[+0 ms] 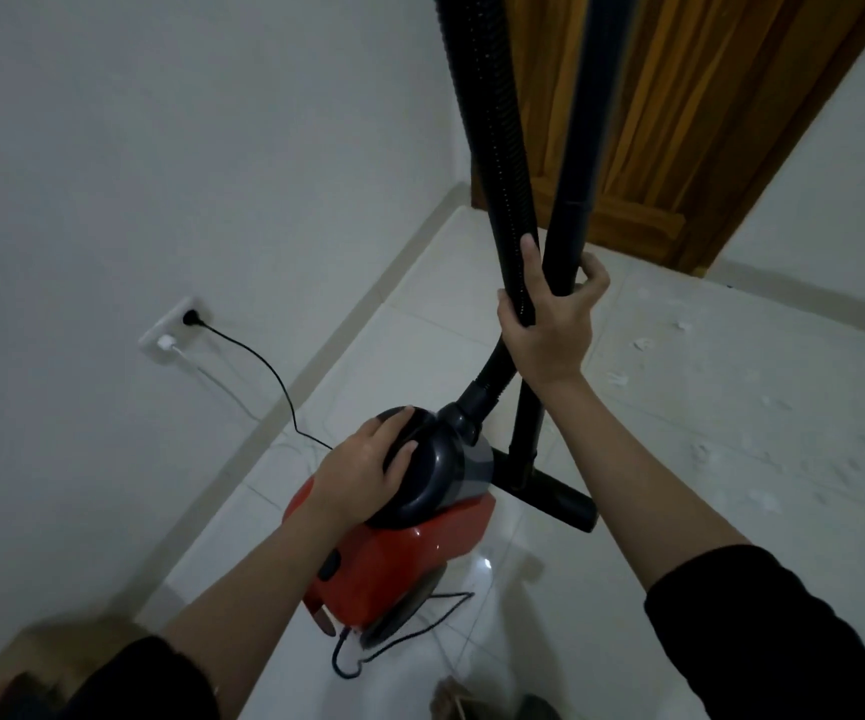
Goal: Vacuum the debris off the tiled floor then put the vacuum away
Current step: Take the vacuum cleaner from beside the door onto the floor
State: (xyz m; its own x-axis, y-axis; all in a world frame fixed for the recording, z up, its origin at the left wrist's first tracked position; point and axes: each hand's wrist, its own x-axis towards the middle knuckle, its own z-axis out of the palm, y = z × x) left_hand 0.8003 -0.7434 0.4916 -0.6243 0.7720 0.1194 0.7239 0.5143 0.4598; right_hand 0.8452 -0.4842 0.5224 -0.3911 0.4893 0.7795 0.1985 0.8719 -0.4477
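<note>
On the tiled floor [549, 589] by the wall: vacuum [399, 553] below me, left hand [368, 467] flat on its dark cap. Right hand [549, 324] clamps hose [498, 163] and wand [583, 163] together, upright. Debris [705, 407] lies right, nearer that hand.

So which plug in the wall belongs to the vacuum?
Look at the white wall outlet low on the wall at the left, above the floor. Two plugs sit in it: the vacuum's is the upper, round black plug, whose black cord runs down toward the red vacuum. The white plug below it has a thin white cable.
</note>
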